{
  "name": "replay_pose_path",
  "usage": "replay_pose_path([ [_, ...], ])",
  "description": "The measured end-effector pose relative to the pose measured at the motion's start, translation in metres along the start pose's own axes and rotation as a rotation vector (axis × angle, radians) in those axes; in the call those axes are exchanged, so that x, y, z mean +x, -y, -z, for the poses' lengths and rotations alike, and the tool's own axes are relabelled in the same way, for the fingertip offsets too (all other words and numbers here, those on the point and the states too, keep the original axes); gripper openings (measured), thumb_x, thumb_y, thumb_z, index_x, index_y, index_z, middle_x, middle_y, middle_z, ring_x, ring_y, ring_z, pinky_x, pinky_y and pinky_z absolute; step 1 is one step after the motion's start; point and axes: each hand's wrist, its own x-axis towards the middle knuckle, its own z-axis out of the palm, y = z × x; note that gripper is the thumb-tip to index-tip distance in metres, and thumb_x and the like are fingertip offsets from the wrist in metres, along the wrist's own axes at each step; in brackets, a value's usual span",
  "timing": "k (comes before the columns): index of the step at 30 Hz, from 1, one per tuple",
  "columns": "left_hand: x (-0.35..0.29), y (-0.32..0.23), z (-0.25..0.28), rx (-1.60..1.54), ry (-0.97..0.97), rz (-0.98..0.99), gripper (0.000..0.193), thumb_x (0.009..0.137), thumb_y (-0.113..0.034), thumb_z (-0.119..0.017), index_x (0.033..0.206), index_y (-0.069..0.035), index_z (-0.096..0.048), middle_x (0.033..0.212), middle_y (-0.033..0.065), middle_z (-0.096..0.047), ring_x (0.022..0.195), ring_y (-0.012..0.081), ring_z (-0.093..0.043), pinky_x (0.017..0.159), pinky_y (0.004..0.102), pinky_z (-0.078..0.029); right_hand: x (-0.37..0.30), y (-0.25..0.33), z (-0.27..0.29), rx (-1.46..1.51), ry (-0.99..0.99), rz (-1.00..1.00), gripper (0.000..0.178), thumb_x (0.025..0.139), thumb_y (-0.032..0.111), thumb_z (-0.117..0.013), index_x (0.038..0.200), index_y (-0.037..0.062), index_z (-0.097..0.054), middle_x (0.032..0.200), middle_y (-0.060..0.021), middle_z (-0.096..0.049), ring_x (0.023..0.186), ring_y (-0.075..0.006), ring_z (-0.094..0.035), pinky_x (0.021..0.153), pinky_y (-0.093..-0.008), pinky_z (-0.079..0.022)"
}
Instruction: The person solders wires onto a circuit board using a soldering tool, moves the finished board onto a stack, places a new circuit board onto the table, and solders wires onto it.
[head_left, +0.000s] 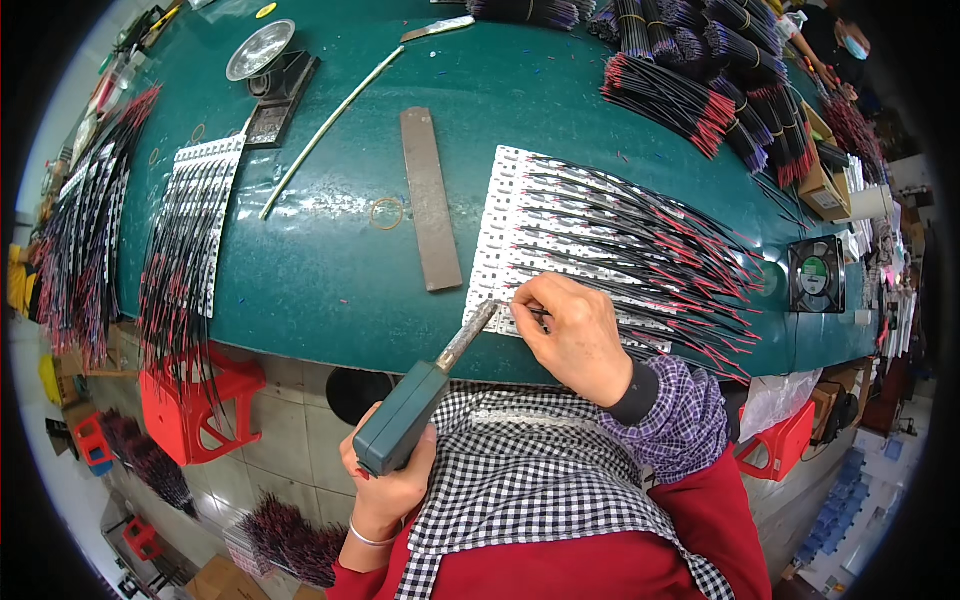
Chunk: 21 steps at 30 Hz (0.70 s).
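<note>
My left hand point(392, 490) is closed round the green handle of a soldering gun point(404, 416), whose metal tip reaches the near left corner of a white circuit-board panel point(492, 225). Just right of that tip, my right hand point(580, 335) is pinched over the panel's near edge on what looks like a thin black wire; its end is mostly hidden by the fingers. Rows of black wires with red leads point(640, 235) run from the panel toward the right, their loose ends lying on the green table point(330, 255).
Left of the panel lie a flat brown bar point(430, 200), a rubber band point(387, 213) and a pale stick point(335, 125). A metal dish on a stand point(262, 52) is farther back. Wired panels point(195, 200) overhang the left edge. Wire bundles point(665, 100) and a small fan point(817, 274) stand right.
</note>
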Motion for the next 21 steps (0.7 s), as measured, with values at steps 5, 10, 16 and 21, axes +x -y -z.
replay_pose_path([
  [5, -0.004, 0.000, 0.001, 0.049, -0.033, -0.018, 0.020, 0.073, 0.005, -0.075, 0.092, 0.006, -0.071, 0.088, 0.0137, -0.071, 0.071, 0.0184, -0.069, 0.063, 0.0280, -0.054, 0.000, 0.001, 0.001, 0.009, 0.010, -0.017, 0.005, 0.082, 0.002, -0.068, 0.082, 0.0025, -0.063, 0.077, -0.0106, -0.065, 0.061, -0.0292, -0.064, 0.054, -0.0393, -0.049],
  [10, -0.005, 0.002, 0.003, 0.076, -0.025, -0.050, 0.020, 0.072, 0.006, -0.074, 0.092, 0.007, -0.071, 0.089, 0.0148, -0.072, 0.072, 0.0207, -0.070, 0.064, 0.0287, -0.055, 0.005, -0.001, 0.004, 0.035, 0.034, -0.045, 0.004, 0.082, 0.003, -0.068, 0.081, 0.0015, -0.065, 0.079, -0.0129, -0.067, 0.064, -0.0308, -0.065, 0.057, -0.0405, -0.050],
  [16, -0.007, 0.006, 0.001, 0.028, -0.018, -0.028, 0.019, 0.073, 0.005, -0.074, 0.091, 0.007, -0.070, 0.086, 0.0143, -0.071, 0.070, 0.0212, -0.070, 0.063, 0.0294, -0.054, 0.011, -0.003, 0.008, 0.109, 0.134, -0.115, 0.006, 0.084, 0.006, -0.068, 0.081, 0.0004, -0.067, 0.079, -0.0148, -0.067, 0.065, -0.0319, -0.065, 0.058, -0.0407, -0.050],
  [21, -0.004, 0.005, 0.003, 0.084, 0.010, -0.070, 0.018, 0.075, 0.002, -0.075, 0.092, 0.006, -0.070, 0.083, 0.0125, -0.071, 0.068, 0.0201, -0.069, 0.061, 0.0295, -0.053, 0.012, -0.004, 0.009, 0.090, 0.127, -0.092, 0.007, 0.084, 0.007, -0.069, 0.082, 0.0013, -0.067, 0.079, -0.0148, -0.066, 0.065, -0.0321, -0.065, 0.060, -0.0416, -0.050],
])
